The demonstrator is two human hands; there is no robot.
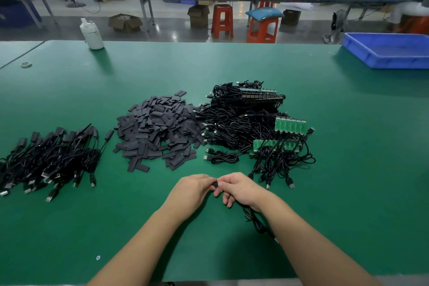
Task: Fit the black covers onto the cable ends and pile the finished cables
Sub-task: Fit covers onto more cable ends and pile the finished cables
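Two hands meet low in the head view, over the green table (325, 193). Your left hand (192, 189) and your right hand (239, 189) both pinch one small black cover (216, 185) between the fingertips, so the fingers are curled close on it. The cable (254, 219) hangs from under your right palm and lies on the table towards you. Beyond the grip lies the heap of loose covers (157, 130). Beyond it to the right is the tangle of unfinished cables (246, 123) with green boards (290, 125). Far to the left is the pile of finished cables (51, 160).
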